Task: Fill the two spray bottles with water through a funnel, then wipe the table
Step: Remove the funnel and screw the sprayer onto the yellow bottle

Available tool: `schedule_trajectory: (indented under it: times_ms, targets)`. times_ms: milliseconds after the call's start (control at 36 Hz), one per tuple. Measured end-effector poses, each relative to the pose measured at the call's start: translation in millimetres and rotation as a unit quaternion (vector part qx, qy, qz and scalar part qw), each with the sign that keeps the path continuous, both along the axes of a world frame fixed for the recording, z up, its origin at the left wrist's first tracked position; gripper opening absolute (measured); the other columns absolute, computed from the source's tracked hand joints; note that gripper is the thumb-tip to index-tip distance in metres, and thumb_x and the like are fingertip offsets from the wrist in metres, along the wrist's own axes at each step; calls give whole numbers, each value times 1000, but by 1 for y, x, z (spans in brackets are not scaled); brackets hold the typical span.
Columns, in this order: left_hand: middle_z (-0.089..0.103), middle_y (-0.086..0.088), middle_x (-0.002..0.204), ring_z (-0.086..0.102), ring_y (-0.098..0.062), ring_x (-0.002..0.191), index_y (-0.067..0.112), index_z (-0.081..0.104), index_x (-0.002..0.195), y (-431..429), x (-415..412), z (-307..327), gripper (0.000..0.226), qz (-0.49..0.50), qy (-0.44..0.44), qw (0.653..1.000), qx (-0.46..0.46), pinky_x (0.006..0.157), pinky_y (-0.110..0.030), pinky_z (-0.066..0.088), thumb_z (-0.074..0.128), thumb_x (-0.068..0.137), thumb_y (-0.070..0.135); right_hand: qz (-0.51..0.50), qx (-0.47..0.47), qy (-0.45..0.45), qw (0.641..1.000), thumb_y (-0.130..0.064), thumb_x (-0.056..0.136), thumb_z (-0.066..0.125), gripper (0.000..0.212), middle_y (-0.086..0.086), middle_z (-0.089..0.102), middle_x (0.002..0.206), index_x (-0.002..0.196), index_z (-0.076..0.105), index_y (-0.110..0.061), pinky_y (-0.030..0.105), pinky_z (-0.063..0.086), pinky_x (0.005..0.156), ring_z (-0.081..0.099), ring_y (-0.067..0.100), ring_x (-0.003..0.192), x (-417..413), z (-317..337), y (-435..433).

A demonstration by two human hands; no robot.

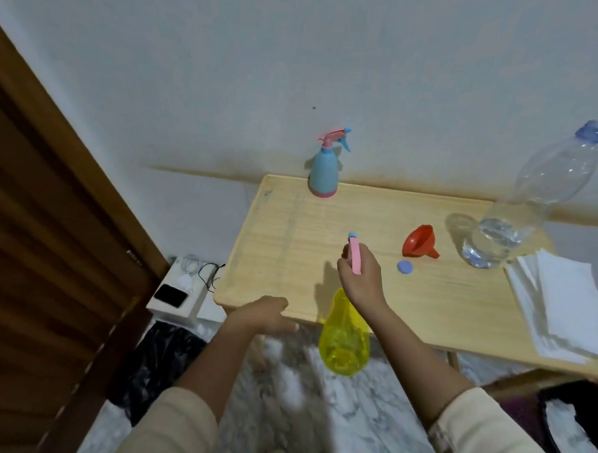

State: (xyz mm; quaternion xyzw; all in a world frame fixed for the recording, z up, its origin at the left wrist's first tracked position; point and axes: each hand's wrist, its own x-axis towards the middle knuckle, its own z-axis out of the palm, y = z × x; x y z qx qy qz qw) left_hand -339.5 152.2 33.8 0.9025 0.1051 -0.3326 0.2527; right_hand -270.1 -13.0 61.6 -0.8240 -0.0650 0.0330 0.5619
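Note:
My right hand (pixel 360 273) grips the pink spray head of a yellow translucent spray bottle (pixel 344 334), which hangs in the air at the table's front edge. My left hand (pixel 269 315) hovers with fingers apart by the front left corner of the wooden table (pixel 290 232), holding nothing. A blue spray bottle with a pink head (pixel 324 169) stands upright at the back edge. A red funnel (pixel 420 242) lies on its side right of centre. A large clear water bottle (pixel 517 208) with a little water stands at the right. White tissues (pixel 561 303) lie at the far right.
A small blue cap (pixel 405 267) lies on the table near the funnel. Left of the table, a low white stand holds a black phone (pixel 171 295) and cables. A brown wooden door (pixel 50 232) fills the left side. A black bag (pixel 161 360) sits on the marble floor.

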Motion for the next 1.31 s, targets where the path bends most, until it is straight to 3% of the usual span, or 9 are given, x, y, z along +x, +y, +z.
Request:
schedule_trajectory:
  times_ms: [222,333,556,667,833,917,972,1056,1306]
  targets:
    - [47,-4,91,46,-22,85,10,47,92,19,5,-11,28,28,-29,997,66,71,-29,35,57,91,36,23,6,85,996,-2,80,49,22,4,48,65,61,43,-12,14,33,47,43,14,61,-18,-7,24]
    - [45,-1,82,49,-23,83,9,48,91,27,4,-12,26,33,-41,995,89,69,-29,37,57,91,33,46,-21,109,993,1,78,46,18,7,43,63,62,42,-7,28,31,54,39,21,61,-22,-7,39]
    - [44,-2,78,48,-23,80,6,52,91,39,7,-16,25,51,-42,994,87,68,-28,36,56,91,31,22,-26,175,984,-8,72,45,5,8,43,72,69,44,-5,29,28,57,33,21,62,-27,-2,58]
    - [44,-2,79,48,-23,78,7,49,83,44,9,-20,26,63,-46,994,78,67,-28,36,56,90,32,21,5,179,984,-15,65,41,51,27,42,75,108,63,1,32,31,61,37,22,68,-27,-2,66]
    - [39,1,72,45,-23,76,10,42,72,52,9,-21,31,71,-49,993,79,65,-28,34,55,90,32,36,-39,195,979,-5,75,45,7,3,48,70,71,49,-2,24,28,52,35,19,59,-28,3,73]
    - [41,1,72,46,-22,76,9,45,78,56,10,-20,29,68,-47,994,73,65,-29,34,55,90,33,33,-41,190,980,-1,77,45,18,-4,39,64,64,36,-9,25,26,49,31,17,55,-26,1,74]
    - [41,1,72,46,-22,76,12,42,71,60,11,-22,32,65,-46,994,75,64,-28,34,55,89,34,27,-32,190,981,-7,76,45,8,1,43,68,71,49,-3,26,29,54,35,20,59,-30,4,78]
    - [41,1,73,46,-22,76,13,41,71,65,12,-24,31,65,-47,994,74,61,-28,32,54,89,34,33,-17,189,981,-18,63,39,59,12,48,75,117,61,-11,28,35,59,43,23,68,-29,-1,82]
    - [41,1,75,46,-22,77,11,43,76,76,16,-26,29,53,-57,994,78,64,-28,33,53,90,35,17,-43,216,975,-10,76,44,42,11,48,76,108,54,14,29,33,62,41,22,71,-26,-9,90]
